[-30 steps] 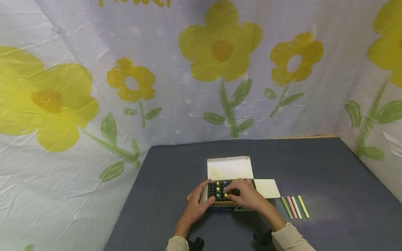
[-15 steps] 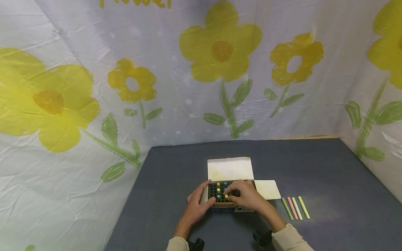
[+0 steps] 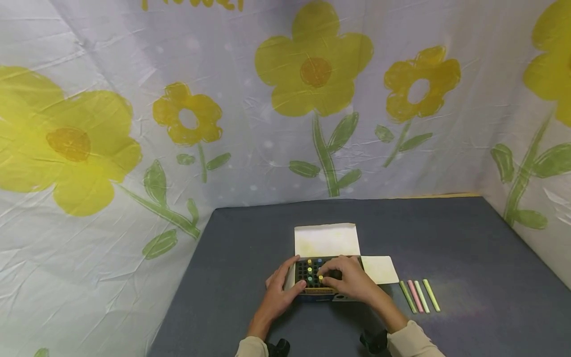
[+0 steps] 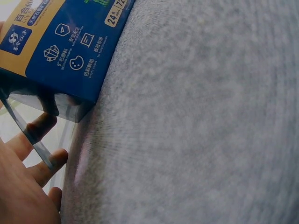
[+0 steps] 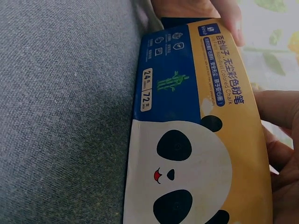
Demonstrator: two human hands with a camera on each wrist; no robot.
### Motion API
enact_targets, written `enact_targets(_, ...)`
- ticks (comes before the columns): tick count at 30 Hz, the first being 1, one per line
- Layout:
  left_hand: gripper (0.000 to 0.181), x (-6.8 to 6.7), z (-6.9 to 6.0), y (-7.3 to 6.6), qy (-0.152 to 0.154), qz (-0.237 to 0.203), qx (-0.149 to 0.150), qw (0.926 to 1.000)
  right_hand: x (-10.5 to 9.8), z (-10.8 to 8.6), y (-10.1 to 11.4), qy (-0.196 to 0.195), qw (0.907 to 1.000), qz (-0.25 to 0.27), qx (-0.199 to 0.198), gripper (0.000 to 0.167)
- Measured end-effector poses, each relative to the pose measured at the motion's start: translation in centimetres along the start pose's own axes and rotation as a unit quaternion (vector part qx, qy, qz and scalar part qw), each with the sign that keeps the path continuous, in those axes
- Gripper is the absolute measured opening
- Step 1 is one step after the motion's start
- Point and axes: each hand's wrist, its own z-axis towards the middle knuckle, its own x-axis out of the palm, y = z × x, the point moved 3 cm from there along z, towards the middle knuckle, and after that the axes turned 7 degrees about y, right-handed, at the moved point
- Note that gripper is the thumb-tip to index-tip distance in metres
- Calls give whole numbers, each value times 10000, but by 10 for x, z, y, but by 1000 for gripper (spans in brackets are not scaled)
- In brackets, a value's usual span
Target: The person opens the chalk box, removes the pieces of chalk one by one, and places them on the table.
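Chalk box [image 5: 198, 121], lid [image 3: 326, 240] flipped back, sits on the grey fabric-topped desk [image 3: 419, 233]. Left hand [image 3: 280, 292] grips box's left end. Right hand [image 3: 350, 277] over box, thumb and index bent at the chalk tips [image 3: 310, 269]; can't tell if pinching. Four chalk sticks [image 3: 415, 296] right of box, faint smudging beyond. Behind box: white wall sheet [image 3: 241, 124], yellow flowers [image 3: 330, 27].

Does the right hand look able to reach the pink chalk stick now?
Probably yes, once the right hand leaves the chalk box: nothing covers the pink chalk stick, though neighbouring chalk sticks flank it closely.
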Motion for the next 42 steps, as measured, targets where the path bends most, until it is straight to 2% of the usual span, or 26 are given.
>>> enact_targets(5,63,0,0,0,-13,7,26,10000,-1,0,0,-101,9997,183,-155,13)
enact_targets(14,62,0,1,1,-16,55,83,9999,-3,1,3,-103,9956,824,-436,14)
enact_targets(19,62,-1,0,0,-15,37,77,10000,-3,-1,3,-204,9938,1002,-439,14)
enact_targets(30,63,-1,0,-1,9,33,104,9999,-7,-1,8,-611,9908,1070,-557,15)
enact_targets(37,61,0,1,1,-18,11,8,10000,-11,-2,7,-869,9869,1201,-632,16)
enact_targets(42,61,0,1,1,-66,26,33,10000,-16,-3,3,-1103,9848,1266,-444,16)
